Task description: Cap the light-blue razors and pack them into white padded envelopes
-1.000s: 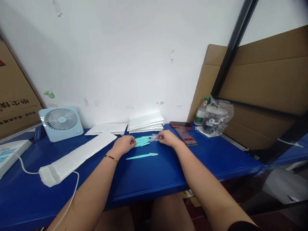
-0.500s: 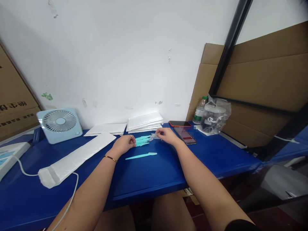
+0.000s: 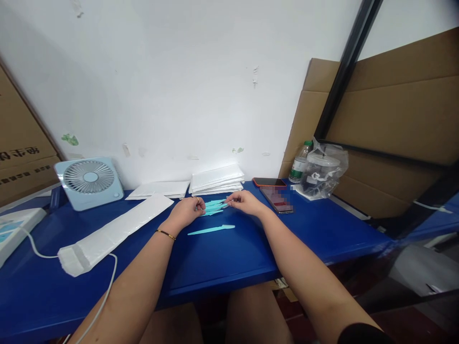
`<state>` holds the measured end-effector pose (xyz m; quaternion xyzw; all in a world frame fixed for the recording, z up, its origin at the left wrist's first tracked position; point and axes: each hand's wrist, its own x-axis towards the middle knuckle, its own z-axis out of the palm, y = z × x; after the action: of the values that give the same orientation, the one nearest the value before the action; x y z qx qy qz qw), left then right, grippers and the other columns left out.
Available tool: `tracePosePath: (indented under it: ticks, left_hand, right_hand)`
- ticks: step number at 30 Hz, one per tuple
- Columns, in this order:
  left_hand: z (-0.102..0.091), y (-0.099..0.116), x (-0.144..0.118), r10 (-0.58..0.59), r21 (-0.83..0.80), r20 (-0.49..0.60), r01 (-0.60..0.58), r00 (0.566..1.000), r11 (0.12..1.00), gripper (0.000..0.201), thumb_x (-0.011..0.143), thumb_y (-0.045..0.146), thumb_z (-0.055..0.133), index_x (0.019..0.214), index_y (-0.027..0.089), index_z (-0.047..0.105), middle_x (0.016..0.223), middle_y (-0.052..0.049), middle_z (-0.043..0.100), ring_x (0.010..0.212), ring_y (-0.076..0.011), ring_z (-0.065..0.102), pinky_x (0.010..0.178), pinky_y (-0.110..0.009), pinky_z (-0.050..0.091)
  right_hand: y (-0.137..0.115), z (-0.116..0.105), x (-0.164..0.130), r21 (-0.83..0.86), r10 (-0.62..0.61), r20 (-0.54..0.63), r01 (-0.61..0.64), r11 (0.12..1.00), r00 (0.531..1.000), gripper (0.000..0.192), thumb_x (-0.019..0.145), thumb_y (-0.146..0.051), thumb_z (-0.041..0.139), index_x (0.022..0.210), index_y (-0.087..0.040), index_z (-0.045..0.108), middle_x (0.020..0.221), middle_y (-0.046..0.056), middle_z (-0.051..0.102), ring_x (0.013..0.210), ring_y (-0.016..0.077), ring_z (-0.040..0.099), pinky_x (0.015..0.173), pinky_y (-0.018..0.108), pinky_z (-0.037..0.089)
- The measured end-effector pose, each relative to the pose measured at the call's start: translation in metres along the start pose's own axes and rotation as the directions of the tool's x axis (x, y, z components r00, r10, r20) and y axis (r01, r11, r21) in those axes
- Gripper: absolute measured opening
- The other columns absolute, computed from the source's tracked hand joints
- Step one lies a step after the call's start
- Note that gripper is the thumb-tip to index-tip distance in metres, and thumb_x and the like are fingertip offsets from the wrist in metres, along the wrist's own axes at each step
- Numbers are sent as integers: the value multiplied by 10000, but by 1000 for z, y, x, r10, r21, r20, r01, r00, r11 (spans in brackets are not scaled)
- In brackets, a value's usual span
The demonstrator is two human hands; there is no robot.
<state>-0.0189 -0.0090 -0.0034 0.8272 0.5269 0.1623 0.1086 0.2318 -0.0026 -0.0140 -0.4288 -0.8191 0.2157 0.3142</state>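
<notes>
On the blue table a small bunch of slim turquoise eyebrow razors [image 3: 214, 206] lies between my two hands. My left hand [image 3: 191, 210] is closed with its fingers and thumb on the left ends of the bunch. At the other end, the fingertips of my right hand [image 3: 241, 200] pinch the right ends; exactly how many pieces they grip is hidden. One single turquoise razor [image 3: 211, 230] lies apart on the table, nearer to me, with its wider end to the right.
White padded envelopes [image 3: 217, 179] are stacked by the wall, and a long white envelope [image 3: 118, 234] lies left. A blue fan [image 3: 89, 184] stands behind it. Two phones [image 3: 278, 199], a bottle [image 3: 297, 165] and a bagged cup [image 3: 321, 172] are at right. A white cable [image 3: 111, 282] crosses my left arm.
My right hand has moved slightly left, onto the ends of the razor bunch. The greyish clear pieces seen by its fingers before no longer show distinctly. My left hand stays at the bunch.
</notes>
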Motion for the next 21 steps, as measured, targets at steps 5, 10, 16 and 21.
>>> tracePosePath:
  ticks: [5,10,16,21]
  left_hand:
    - [-3,1,-3,-15,15,-12,15,1000,1000,172,707,342,553,800,218,626,786,5,655,694,-146,576,580,-230,368]
    - [-3,1,-2,-40,-26,-11,40,999,999,173,724,338,541,823,219,618,813,-3,657,730,-151,585,574,-225,369]
    - [-7,-6,7,-2,-61,68,7,998,998,136,733,315,542,803,214,600,770,-1,638,700,-148,573,569,-230,363]
    - [-6,-6,4,33,-96,103,-24,994,995,118,757,311,520,802,224,586,785,-2,621,712,-150,556,606,-242,371]
  right_hand:
    - [5,-5,0,42,42,-13,-41,998,999,268,776,-320,561,926,-140,691,661,17,623,585,106,507,534,203,361]
    - [9,-11,0,56,47,-65,-43,997,997,254,773,-292,552,908,-134,697,735,36,659,626,120,539,560,210,388]
    - [-3,-11,0,99,63,-33,-59,993,997,235,786,-236,532,930,-151,697,856,59,686,687,137,581,581,217,410]
    - [-16,-9,0,57,55,-44,-52,997,998,214,795,-210,525,918,-200,700,846,39,678,729,143,589,584,216,399]
